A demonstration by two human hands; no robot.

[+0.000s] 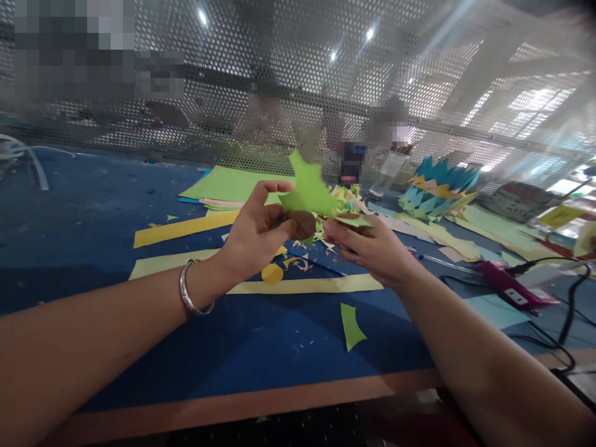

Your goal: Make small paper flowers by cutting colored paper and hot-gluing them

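Note:
A bright green paper cutout [307,189] with pointed, curved edges is held up above the table, slightly blurred. My left hand [254,230], with a silver bangle [189,288] at the wrist, grips its left side, fingers curled and thumb below. My right hand [372,251] pinches its lower right part, where a narrow green flap lies over the fingers. A dark brownish rounded shape shows by my left thumb; I cannot make out what it is. On the blue table below lies a loose green paper scrap [352,327].
Yellow strips [186,228], a yellow disc [272,274] and paper bits lie around the hands. Behind are green sheets [233,183] and a clear cup [388,174]. To the right stand a zigzag paper crown [437,186] and a purple power strip [512,285] with black cables.

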